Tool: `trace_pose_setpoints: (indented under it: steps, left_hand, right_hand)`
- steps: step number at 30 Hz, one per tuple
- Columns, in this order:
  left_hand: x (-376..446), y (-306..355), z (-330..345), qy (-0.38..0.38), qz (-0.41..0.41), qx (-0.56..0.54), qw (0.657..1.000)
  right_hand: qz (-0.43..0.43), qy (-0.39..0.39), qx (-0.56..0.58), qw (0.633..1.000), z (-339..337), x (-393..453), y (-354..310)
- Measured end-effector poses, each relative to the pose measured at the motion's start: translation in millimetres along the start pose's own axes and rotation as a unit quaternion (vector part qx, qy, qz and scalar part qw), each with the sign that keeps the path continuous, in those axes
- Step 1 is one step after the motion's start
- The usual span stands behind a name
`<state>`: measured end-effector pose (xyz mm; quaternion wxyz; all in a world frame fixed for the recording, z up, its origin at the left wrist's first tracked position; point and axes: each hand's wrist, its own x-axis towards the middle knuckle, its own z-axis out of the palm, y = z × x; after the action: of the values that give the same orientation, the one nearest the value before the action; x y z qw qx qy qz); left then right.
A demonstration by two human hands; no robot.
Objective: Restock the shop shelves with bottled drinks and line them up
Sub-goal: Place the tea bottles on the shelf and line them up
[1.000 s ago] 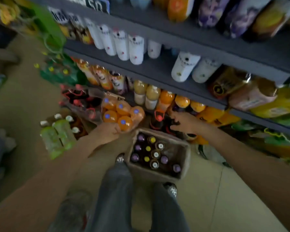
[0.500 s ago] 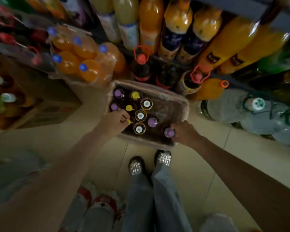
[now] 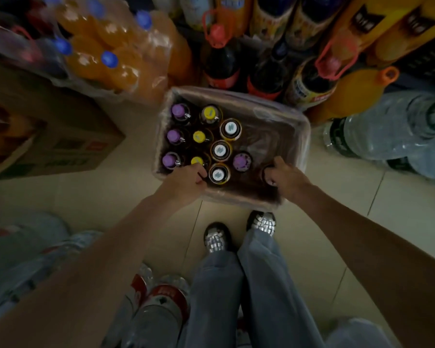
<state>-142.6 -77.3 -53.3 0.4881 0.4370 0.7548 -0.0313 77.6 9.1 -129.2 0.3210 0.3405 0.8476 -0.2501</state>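
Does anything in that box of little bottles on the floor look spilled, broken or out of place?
Nothing stands out. The bottles stand upright in the box, caps on, with no spill showing. Only the right half is bare, where bottles are gone. The left hand and right hand each reach for one.

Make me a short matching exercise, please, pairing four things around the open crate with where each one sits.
Things:
1. left hand
2. right hand
3. cardboard box
4. shrink-wrapped orange bottles

Places:
A. on the floor left of the crate
B. at the crate's near-right corner, over a bottle
C. above the box, blue caps up
D. at the crate's near-left edge

Pairs: 1-D, 2-B, 3-A, 4-C
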Motion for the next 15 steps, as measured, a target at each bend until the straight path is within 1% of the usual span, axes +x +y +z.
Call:
trace_pose_setpoints:
  steps: [2, 4, 7, 8, 9, 10, 11, 12, 13, 14, 15]
  left_hand:
    - [-1, 3, -4, -0.001, 0.010, -0.006, 1.000]
    - [1, 6, -2, -0.008, 0.040, -0.018, 0.999]
    - [11, 20, 10, -0.041, 0.106, 0.024, 0.993]
    - [12, 30, 14, -0.041, 0.129, 0.000, 0.991]
    - [14, 39, 17, -0.030, 0.144, -0.077, 0.986]
    - [15, 48, 16, 0.001, 0.143, -0.181, 0.973]
    - [19, 51, 14, 0.049, 0.134, -0.266, 0.953]
    - [21, 53, 8, 0.092, 0.119, -0.319, 0.936]
    - [23, 54, -1, 0.133, 0.099, -0.349, 0.922]
    - [22, 56, -11, 0.157, 0.075, -0.366, 0.914]
    - [22, 57, -22, 0.170, 0.056, -0.377, 0.909]
  right_hand:
    - [0.005, 0.006, 0.039, 0.999, -20, -11, -7]
    - [-0.018, 0.028, 0.044, 0.998, -50, -23, -16]
    - [-0.112, 0.093, 0.025, 0.989, -110, -42, -30]
    - [-0.154, 0.118, 0.031, 0.980, -135, -48, -36]
    - [-0.186, 0.140, 0.047, 0.971, -158, -50, -38]
    - [-0.205, 0.162, 0.083, 0.962, -178, -52, -39]
    - [-0.222, 0.189, 0.129, 0.948, -193, -50, -40]
    - [-0.231, 0.219, 0.175, 0.932, -204, -44, -41]
    - [-0.227, 0.246, 0.233, 0.913, -209, -36, -43]
    - [-0.214, 0.258, 0.312, 0.889, -212, -28, -46]
    - [-0.186, 0.250, 0.419, 0.853, -211, -18, -50]
